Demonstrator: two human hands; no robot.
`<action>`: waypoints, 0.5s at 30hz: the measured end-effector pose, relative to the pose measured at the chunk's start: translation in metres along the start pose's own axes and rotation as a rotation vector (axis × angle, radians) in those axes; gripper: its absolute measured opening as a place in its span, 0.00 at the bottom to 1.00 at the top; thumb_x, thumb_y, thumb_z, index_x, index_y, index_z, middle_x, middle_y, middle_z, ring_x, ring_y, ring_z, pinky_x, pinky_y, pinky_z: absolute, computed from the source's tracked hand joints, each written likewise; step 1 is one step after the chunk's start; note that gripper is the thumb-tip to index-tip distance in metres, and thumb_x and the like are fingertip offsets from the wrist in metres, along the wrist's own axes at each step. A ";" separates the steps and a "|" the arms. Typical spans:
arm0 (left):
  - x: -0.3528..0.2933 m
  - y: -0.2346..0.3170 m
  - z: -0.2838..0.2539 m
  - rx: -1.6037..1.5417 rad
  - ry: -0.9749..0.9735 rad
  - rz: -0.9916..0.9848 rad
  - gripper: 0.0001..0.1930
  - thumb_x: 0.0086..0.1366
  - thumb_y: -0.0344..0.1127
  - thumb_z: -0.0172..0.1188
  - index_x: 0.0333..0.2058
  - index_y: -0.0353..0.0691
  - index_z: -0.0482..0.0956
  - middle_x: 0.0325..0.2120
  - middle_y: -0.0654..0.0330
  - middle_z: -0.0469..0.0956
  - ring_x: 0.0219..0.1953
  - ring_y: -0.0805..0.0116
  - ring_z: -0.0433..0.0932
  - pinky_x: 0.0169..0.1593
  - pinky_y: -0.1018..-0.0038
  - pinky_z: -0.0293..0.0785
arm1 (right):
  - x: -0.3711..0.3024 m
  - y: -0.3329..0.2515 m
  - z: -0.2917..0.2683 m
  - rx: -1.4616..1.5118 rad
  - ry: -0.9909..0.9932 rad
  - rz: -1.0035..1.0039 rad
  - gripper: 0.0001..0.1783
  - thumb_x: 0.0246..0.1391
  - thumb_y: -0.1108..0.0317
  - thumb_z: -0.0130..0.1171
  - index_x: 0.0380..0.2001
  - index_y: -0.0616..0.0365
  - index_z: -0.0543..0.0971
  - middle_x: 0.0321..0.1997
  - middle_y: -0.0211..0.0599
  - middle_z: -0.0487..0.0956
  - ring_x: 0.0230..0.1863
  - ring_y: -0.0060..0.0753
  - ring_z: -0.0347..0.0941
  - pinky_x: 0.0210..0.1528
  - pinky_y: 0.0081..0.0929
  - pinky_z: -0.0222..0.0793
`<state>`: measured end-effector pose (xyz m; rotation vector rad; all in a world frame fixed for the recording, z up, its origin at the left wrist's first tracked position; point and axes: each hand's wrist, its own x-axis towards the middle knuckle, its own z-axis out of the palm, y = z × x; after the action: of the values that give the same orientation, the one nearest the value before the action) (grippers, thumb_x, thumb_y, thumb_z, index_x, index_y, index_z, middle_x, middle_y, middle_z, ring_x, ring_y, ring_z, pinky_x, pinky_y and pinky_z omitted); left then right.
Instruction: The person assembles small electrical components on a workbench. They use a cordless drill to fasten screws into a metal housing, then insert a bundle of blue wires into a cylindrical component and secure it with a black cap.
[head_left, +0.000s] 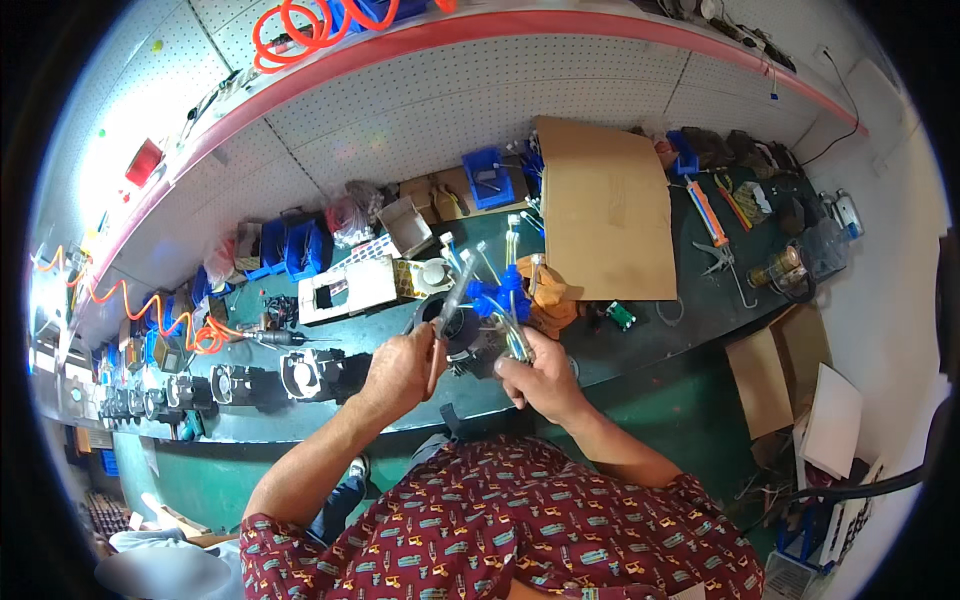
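Observation:
My left hand [398, 372] is closed around a slim tool with a long greyish, shiny upper part [457, 292] and a pinkish-brown handle end; its exact kind is unclear. Close beside it, my right hand [545, 378] grips a bundle of thin wires [518, 343] from below. Blue pieces [503, 293] wrap the middle of the bundle, and white connectors [513, 220] fan out at its top. The grey tool touches or nearly touches the bundle's left side. Behind both hands sits a dark round part [462, 330], partly hidden by them.
Dark housings [235, 385] line the bench's front edge leftward, near a drill [275, 337]. A large cardboard sheet [608, 215] and an orange cloth [550, 300] lie behind my right hand. A caulking gun [707, 215] lies farther right. Another person [165, 565] is at lower left.

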<state>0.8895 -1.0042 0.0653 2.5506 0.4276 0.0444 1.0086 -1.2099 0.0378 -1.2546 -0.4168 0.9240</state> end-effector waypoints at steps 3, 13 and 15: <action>0.028 -0.002 -0.020 -0.221 0.108 -0.055 0.10 0.64 0.36 0.59 0.36 0.33 0.79 0.21 0.48 0.79 0.22 0.49 0.79 0.30 0.59 0.76 | 0.010 0.014 -0.020 0.147 0.097 -0.009 0.22 0.61 0.74 0.58 0.57 0.64 0.68 0.29 0.35 0.76 0.19 0.20 0.69 0.17 0.22 0.64; 0.199 -0.094 0.012 0.234 -0.173 -0.102 0.22 0.59 0.56 0.67 0.28 0.39 0.85 0.19 0.50 0.80 0.22 0.55 0.80 0.29 0.60 0.73 | -0.009 0.021 -0.027 0.317 0.251 -0.007 0.17 0.60 0.72 0.60 0.49 0.54 0.67 0.29 0.38 0.76 0.18 0.23 0.70 0.17 0.23 0.64; 0.220 -0.103 0.028 0.242 -0.272 -0.026 0.21 0.59 0.58 0.66 0.29 0.44 0.86 0.21 0.51 0.81 0.26 0.52 0.81 0.31 0.60 0.74 | -0.022 0.020 -0.031 0.504 0.120 -0.010 0.16 0.61 0.71 0.60 0.48 0.53 0.67 0.28 0.36 0.75 0.18 0.23 0.68 0.16 0.22 0.62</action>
<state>1.0709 -0.8676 -0.0245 2.7331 0.3784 -0.3815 1.0107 -1.2456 0.0148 -0.8385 -0.0832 0.8720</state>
